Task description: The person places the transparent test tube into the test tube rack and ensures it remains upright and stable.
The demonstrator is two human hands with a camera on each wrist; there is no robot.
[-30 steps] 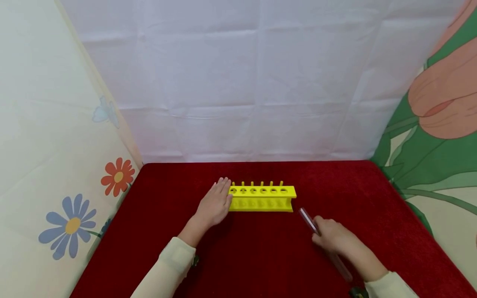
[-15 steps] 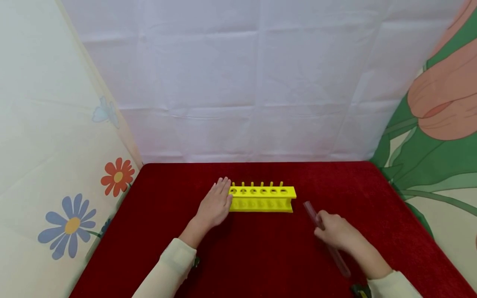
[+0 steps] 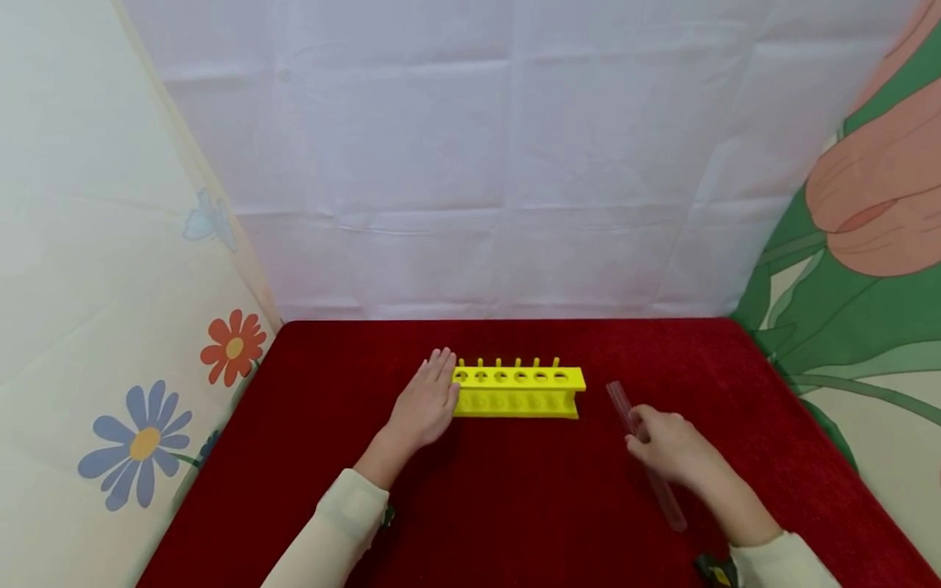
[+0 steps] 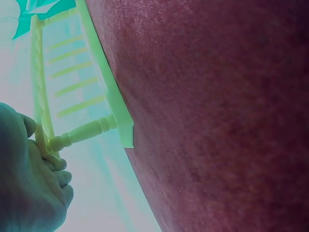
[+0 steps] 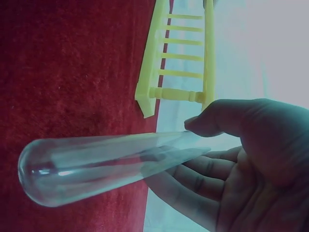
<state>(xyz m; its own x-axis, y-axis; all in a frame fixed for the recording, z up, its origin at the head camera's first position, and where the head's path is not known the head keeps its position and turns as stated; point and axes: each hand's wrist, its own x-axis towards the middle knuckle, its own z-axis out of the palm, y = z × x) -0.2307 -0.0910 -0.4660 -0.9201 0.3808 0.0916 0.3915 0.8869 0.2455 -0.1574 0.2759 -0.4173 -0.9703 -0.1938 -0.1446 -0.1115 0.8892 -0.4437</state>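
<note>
A yellow test tube rack (image 3: 518, 392), with a row of holes on top and several pegs behind, stands upright on the red cloth. My left hand (image 3: 425, 402) rests against its left end with the fingers straight, covering that end in the head view. The left wrist view shows the thumb and fingertips at the rack's top corner (image 4: 48, 150). To the right of the rack, my right hand (image 3: 672, 445) pinches a clear test tube (image 3: 665, 498) around its middle. The tube is tilted, its rounded end (image 5: 43, 171) toward me and the other end pointing away.
Red cloth (image 3: 515, 506) covers the table. A white sheet (image 3: 500, 163) hangs behind the far edge, and flower-patterned panels (image 3: 867, 343) stand at both sides. A dark strap piece (image 3: 716, 572) sits at the right wrist.
My right hand has moved slightly away from me and to the right, carrying the test tube, which has turned to point more straight ahead. The left hand and rack stay put.
</note>
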